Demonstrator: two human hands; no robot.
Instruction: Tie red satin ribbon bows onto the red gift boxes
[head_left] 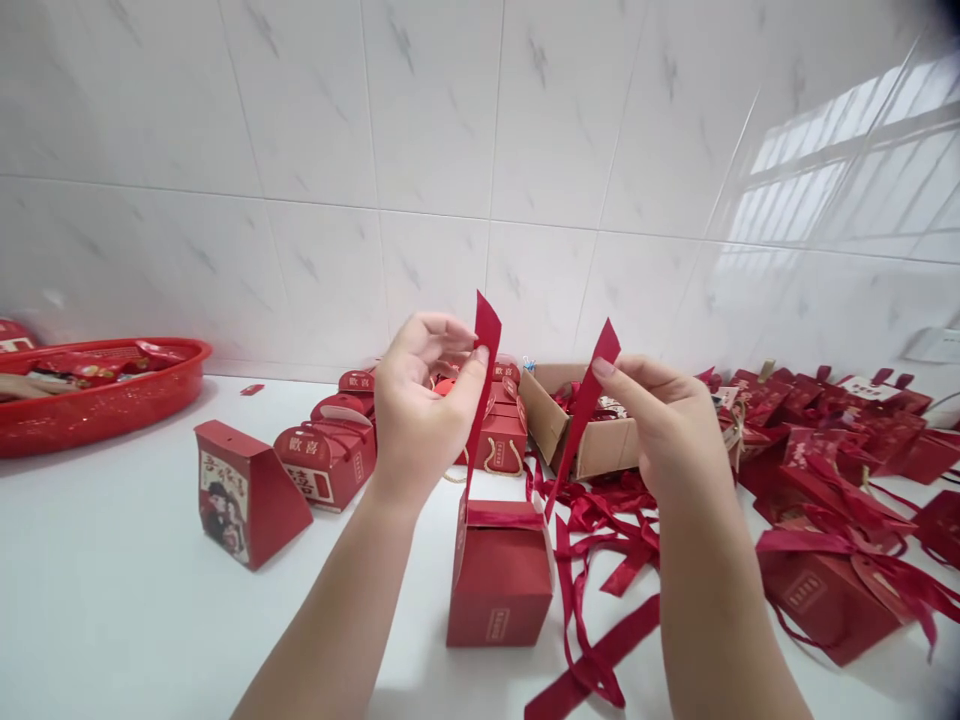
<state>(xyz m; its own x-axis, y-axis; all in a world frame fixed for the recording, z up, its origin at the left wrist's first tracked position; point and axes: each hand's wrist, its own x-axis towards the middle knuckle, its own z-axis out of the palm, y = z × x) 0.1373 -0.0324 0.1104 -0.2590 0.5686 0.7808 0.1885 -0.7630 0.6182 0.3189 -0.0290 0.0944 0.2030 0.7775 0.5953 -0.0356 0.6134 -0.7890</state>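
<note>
A small red gift box (pixel 500 590) stands upright on the white table in front of me. A dark red ribbon (pixel 504 519) runs across its top, and both of its ends are held up above the box. My left hand (pixel 429 390) pinches one end between thumb and fingers. The other end is pinched in my right hand (pixel 667 410), level with the left. Loose red ribbons (pixel 600 590) lie in a tangle just right of the box.
At the left are a red plastic basket (pixel 105 415) with packets and a wedge-shaped red box (pixel 251 495). More red boxes (pixel 326 460) stand behind. A cardboard carton (pixel 611 450) sits by the tiled wall. Ribboned boxes (pixel 832 590) crowd the right.
</note>
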